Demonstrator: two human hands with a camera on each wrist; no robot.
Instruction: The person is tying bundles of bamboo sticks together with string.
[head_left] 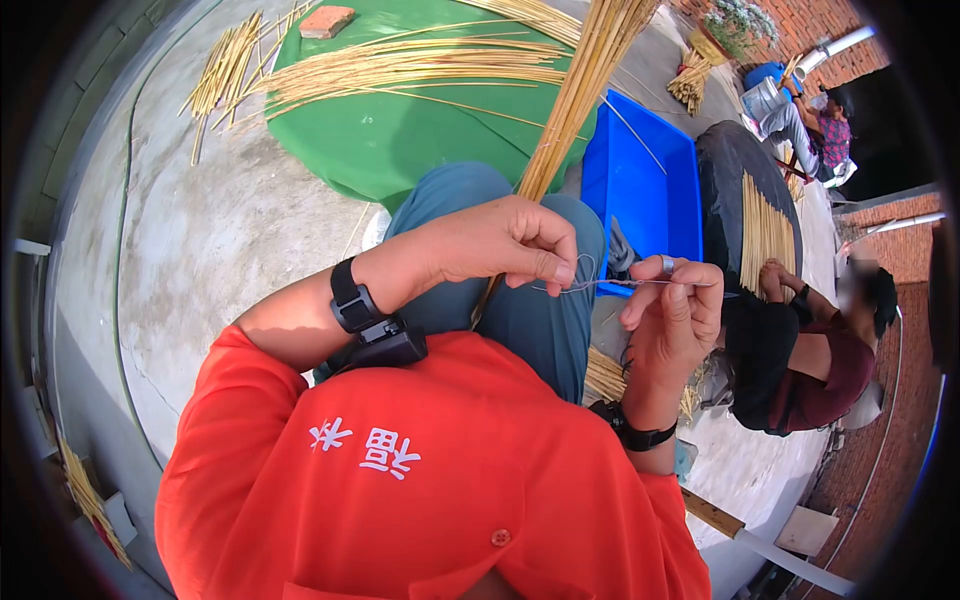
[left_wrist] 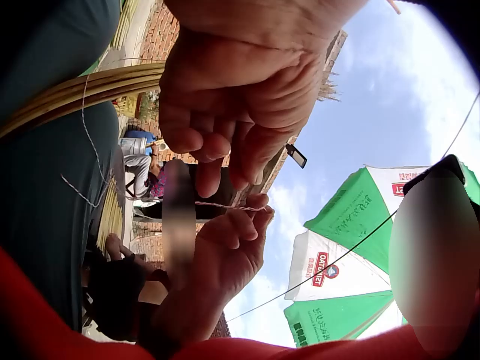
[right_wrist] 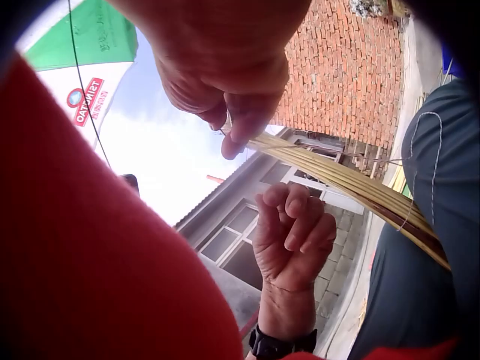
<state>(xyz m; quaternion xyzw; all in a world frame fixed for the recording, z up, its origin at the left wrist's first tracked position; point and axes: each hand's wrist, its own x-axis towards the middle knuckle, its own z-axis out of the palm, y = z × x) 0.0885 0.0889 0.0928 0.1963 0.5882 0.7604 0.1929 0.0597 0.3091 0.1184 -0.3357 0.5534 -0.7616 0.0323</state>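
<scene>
My right hand [head_left: 680, 310] pinches a thin, twisted, pale string [head_left: 610, 283] between thumb and fingers. The string's free end runs leftward in a loose loop, which shows against my trousers in both wrist views. Close to that loop, my left hand [head_left: 515, 240] hangs with fingers loosely curled; in the right wrist view the left hand [right_wrist: 294, 229] has no string between its fingers. A tall bundle of thin yellow stalks [head_left: 580, 100] stands between my knees, passing behind my left wrist in the head view.
Loose stalks [head_left: 420, 65] lie over a green cloth [head_left: 340, 150] ahead. Right of my knees is a blue tray [head_left: 645, 115]. A seated person [head_left: 825, 360] works at more stalks [head_left: 765, 235] on a dark round surface; another person [head_left: 825, 135] sits farther off.
</scene>
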